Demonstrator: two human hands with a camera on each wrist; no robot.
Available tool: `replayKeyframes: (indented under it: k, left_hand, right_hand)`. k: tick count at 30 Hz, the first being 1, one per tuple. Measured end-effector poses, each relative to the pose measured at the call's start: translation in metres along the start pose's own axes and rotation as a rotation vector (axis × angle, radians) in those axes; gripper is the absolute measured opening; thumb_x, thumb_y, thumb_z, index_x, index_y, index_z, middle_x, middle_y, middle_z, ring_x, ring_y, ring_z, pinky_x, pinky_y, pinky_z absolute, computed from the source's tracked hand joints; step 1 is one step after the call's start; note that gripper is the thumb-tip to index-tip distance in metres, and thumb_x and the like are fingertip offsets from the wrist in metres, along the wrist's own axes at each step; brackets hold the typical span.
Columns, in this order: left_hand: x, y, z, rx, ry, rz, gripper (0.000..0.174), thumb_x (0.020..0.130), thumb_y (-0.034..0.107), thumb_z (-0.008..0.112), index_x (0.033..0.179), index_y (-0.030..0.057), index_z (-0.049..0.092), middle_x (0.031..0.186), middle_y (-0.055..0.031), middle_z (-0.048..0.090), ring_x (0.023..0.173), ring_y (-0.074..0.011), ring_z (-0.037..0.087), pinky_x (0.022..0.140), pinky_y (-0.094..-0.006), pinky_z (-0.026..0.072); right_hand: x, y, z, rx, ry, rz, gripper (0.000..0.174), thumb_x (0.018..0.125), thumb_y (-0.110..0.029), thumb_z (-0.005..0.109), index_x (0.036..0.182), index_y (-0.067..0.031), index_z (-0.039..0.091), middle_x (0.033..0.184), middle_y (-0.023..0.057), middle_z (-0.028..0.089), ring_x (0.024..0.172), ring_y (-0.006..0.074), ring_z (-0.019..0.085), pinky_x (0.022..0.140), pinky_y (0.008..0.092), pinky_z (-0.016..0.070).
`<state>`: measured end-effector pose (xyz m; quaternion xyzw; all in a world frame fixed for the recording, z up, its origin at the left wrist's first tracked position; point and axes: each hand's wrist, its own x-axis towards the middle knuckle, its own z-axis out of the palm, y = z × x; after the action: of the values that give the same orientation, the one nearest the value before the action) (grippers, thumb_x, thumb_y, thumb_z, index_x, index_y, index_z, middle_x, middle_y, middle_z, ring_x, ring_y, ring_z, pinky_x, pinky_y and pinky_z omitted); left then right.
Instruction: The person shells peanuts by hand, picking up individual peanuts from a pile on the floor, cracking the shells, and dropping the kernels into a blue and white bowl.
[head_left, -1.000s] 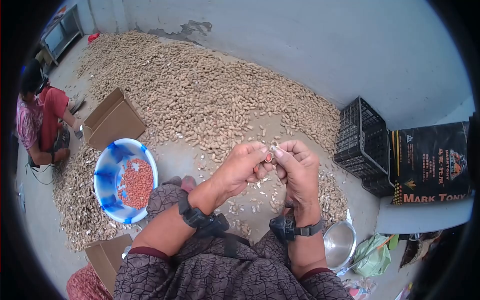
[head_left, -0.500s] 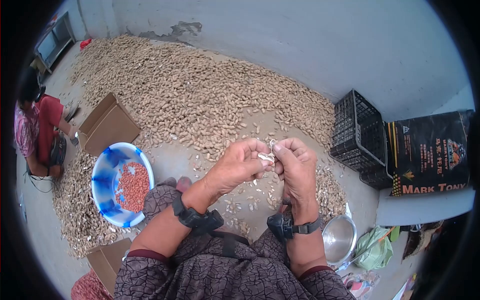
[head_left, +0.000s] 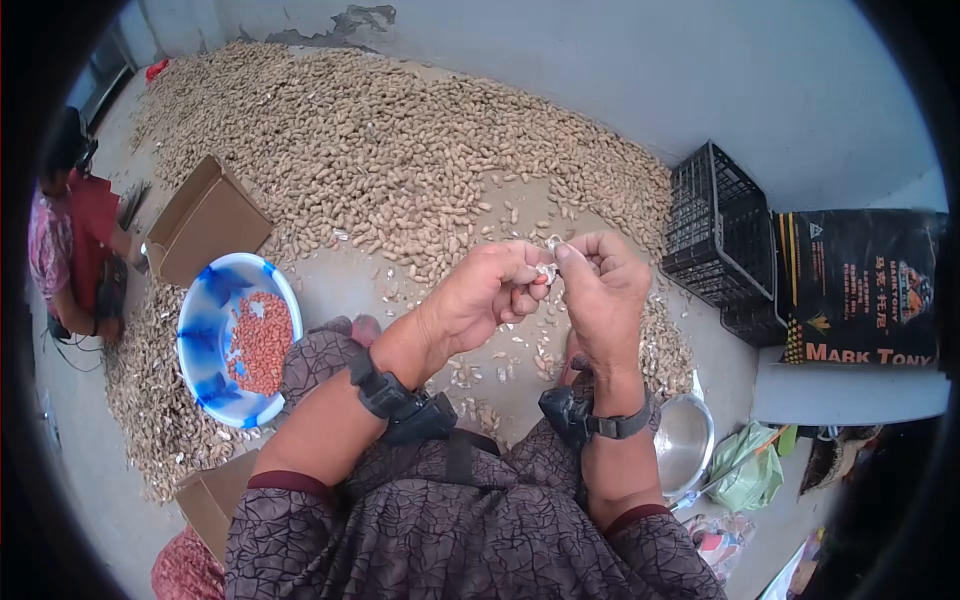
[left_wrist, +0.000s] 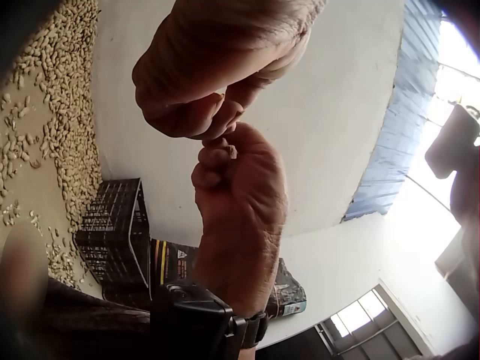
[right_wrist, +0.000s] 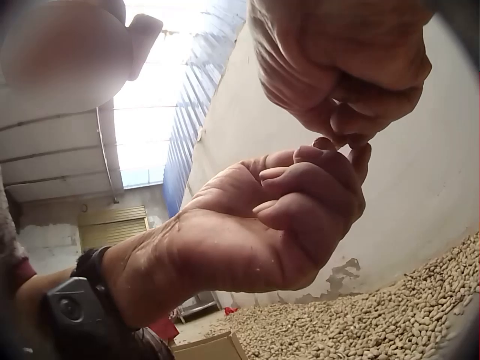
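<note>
Before the body, my two hands meet at their fingertips. My left hand [head_left: 488,288] pinches an opened peanut shell [head_left: 547,271] whose pale inside shows, with a bit of red kernel [head_left: 540,281] at the fingers. Close against it, my right hand [head_left: 607,292] pinches a small pale shell piece [head_left: 554,243] between thumb and forefinger. In the left wrist view the left hand [left_wrist: 225,67] is above and the right hand [left_wrist: 241,210] below. Curled fingers of the left hand [right_wrist: 277,217] show in the right wrist view, where the shell is mostly hidden.
A broad heap of unshelled peanuts [head_left: 400,150] lies along the wall. At left stand a blue-and-white basin [head_left: 195,350] with red kernels [head_left: 262,345], a cardboard box [head_left: 208,225] and a crouching person [head_left: 70,230]. Black crates [head_left: 715,240], a black sack [head_left: 860,285] and a metal bowl [head_left: 683,445] are right.
A red kernel showed in the opened shell at first; then a pale shell half faced up. Now the shell sits turned at the left fingertips. The right hand has shifted slightly up and right.
</note>
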<state>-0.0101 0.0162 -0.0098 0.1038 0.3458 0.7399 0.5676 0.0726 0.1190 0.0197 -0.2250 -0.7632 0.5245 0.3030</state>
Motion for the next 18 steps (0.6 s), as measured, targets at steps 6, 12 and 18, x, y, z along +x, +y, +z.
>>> replayKeyframes:
  k: [6,12,18]
  left_hand:
    - [0.002,0.004,0.003,-0.026,-0.042,-0.033,0.026,0.076,0.005,0.044,0.101,-0.0016,0.049,0.069,-0.0015,0.048,0.047,-0.0055,0.033,0.042,-0.0175,0.0269]
    - [-0.001,0.005,-0.008,-0.072,-0.08,-0.042,0.023,0.076,0.002,0.041,0.097,-0.0036,0.049,0.068,-0.0027,0.047,0.047,-0.0058,0.033,0.041,-0.0171,0.0272]
    - [-0.006,0.008,0.0,0.063,0.024,-0.008,0.026,0.075,-0.001,0.042,0.1,-0.006,0.049,0.062,-0.0039,0.046,0.043,-0.0049,0.032,0.036,-0.0166,0.0244]
  right_hand:
    - [0.001,0.0,-0.004,-0.206,0.097,-0.156,0.005,0.074,-0.001,0.057,0.069,0.0011,0.056,0.049,0.0028,0.052,0.044,0.004,0.045,0.04,0.0225,0.035]
    - [0.024,0.012,-0.048,-0.559,0.309,-0.225,0.013,0.075,-0.008,0.058,0.065,0.0008,0.057,0.05,0.01,0.052,0.042,0.0176,0.049,0.044,0.029,0.0379]
    - [0.038,0.023,-0.106,-1.016,0.378,0.118,0.025,0.079,-0.021,0.056,0.069,0.0021,0.058,0.054,0.0155,0.054,0.048,0.0267,0.048,0.051,0.0317,0.0397]
